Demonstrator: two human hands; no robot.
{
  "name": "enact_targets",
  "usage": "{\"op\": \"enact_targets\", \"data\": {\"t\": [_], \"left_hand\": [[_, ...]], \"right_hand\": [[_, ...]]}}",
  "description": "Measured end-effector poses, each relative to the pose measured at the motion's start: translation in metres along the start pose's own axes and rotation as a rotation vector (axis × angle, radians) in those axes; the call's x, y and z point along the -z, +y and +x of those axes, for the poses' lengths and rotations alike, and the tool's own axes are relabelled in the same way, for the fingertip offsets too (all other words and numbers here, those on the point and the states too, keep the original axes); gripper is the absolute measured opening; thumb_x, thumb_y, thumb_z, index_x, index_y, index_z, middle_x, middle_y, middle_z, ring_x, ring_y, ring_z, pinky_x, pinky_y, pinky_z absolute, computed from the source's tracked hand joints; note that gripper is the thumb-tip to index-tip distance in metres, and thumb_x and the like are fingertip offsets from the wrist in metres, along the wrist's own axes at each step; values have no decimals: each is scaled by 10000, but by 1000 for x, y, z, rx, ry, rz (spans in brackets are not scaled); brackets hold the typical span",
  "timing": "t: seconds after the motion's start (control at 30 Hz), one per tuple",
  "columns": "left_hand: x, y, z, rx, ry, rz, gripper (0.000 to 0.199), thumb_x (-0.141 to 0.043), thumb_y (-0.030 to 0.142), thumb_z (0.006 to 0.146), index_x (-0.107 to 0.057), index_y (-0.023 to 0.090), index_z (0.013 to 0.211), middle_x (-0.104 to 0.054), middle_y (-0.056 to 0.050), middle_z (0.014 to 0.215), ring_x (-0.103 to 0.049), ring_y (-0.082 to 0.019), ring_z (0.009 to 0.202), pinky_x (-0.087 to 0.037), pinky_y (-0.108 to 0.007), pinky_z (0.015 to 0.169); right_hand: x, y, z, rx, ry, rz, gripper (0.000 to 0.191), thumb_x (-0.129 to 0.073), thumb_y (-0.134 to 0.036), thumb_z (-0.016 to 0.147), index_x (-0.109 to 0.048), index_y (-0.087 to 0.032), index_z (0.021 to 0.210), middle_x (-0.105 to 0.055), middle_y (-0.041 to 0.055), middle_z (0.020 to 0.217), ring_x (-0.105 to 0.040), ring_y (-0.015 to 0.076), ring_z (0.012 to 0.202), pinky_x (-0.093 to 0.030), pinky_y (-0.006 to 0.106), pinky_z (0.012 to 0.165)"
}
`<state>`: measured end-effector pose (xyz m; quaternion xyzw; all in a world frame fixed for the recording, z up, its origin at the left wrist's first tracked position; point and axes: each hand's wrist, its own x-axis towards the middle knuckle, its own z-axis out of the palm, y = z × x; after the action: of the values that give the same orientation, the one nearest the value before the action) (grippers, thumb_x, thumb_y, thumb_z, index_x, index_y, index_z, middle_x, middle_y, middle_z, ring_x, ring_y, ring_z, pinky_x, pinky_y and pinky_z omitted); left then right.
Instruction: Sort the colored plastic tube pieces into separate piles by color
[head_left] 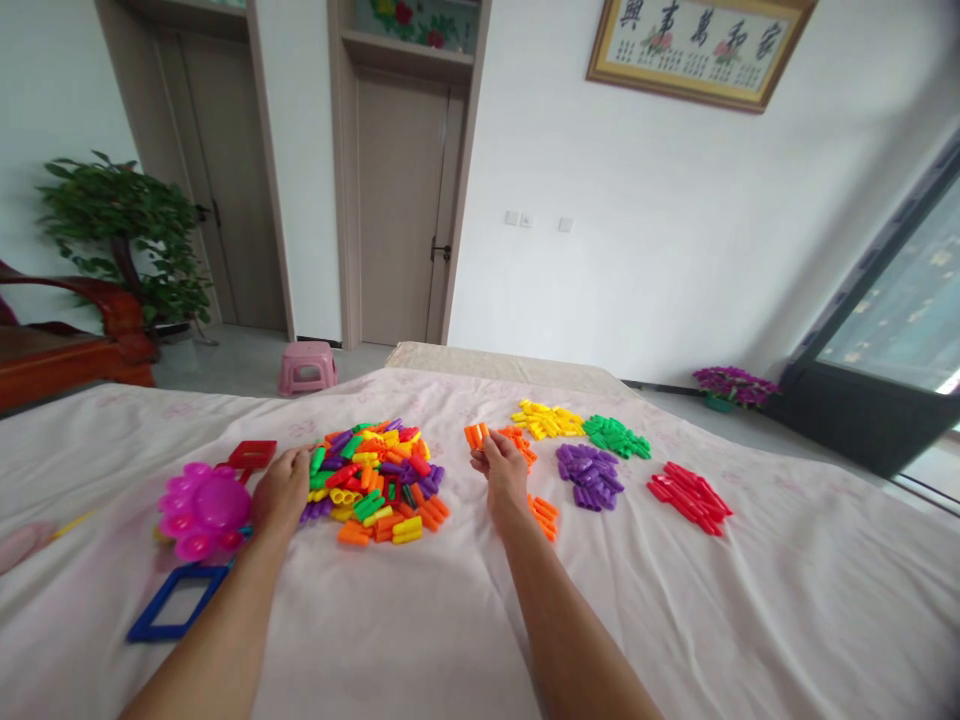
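Note:
Orange plastic building pieces (pixel 475 437), short and tube-like, are pinched between the thumb and fingers of my right hand (pixel 502 468). Behind that hand lies a pile of orange pieces (pixel 523 442), partly covered by it, and more orange pieces (pixel 544 516) lie beside the wrist. My left hand (pixel 283 488) is at the left edge of a mixed heap (pixel 375 470) of green, yellow, red, purple and orange pieces. Its fingers are mostly hidden behind the back of the hand, so I cannot see whether they grip anything.
Sorted piles of yellow (pixel 550 419), green (pixel 616 437), purple (pixel 589 476) and red pieces (pixel 690 497) lie on the right of the cloth (pixel 390 630). By my left arm are a pink flower-shaped toy (pixel 217 500), a blue frame (pixel 169 632) and a red piece (pixel 253 455).

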<state>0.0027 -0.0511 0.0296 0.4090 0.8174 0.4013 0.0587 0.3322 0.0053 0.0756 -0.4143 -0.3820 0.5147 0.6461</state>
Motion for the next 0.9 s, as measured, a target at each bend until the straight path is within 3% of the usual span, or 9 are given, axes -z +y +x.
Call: {"op": "enact_targets", "data": {"t": [0.13,0.23,0.37,0.57,0.67,0.9], "left_hand": [[-1,-2,2,12,-21,38,466,-377,450,939,-711,242,1189,-725,-96,1186,-664,-303,1015,-495,-360,777],[-2,-4,4,28,-30,43,473,-372,465,940,-712,264,1200,-729,-88,1174,-665,-302,994,-497,-366,762],[-2,-7,6,19,-20,61,463,-385,454,937,-724,261,1186,-740,-96,1105,-665,-295,938,-498,-372,745],[-4,-12,9,22,-20,65,456,-407,442,933,-728,235,1180,-737,-108,1016,-647,-296,874,-493,-393,726],[-4,-13,8,21,-14,74,468,-407,461,928,-723,238,1190,-735,-112,1024,-644,-301,876,-497,-401,737],[-5,-14,7,17,0,66,469,-414,467,916,-732,235,1171,-736,-97,1021,-654,-314,929,-514,-413,774]], "right_hand": [[22,-31,24,47,-70,-46,459,-826,-407,625,-704,-150,985,-704,16,779,-655,133,653,-581,267,636],[50,-48,44,89,-13,-120,437,-815,-383,639,-702,-151,990,-689,5,756,-638,119,624,-559,244,595],[90,-56,53,15,3,-271,395,-790,-353,669,-703,-141,990,-659,3,697,-617,117,591,-511,222,540],[135,-56,36,-221,-276,-390,346,-808,-370,672,-701,-154,921,-626,-8,697,-585,105,597,-449,213,543],[149,-52,32,-286,-360,-469,331,-797,-415,670,-707,-149,846,-586,-28,653,-497,77,553,-361,200,519],[152,-37,34,-198,-368,-580,397,-732,-484,683,-755,-131,864,-506,-49,573,-359,74,526,-233,232,516]]}}
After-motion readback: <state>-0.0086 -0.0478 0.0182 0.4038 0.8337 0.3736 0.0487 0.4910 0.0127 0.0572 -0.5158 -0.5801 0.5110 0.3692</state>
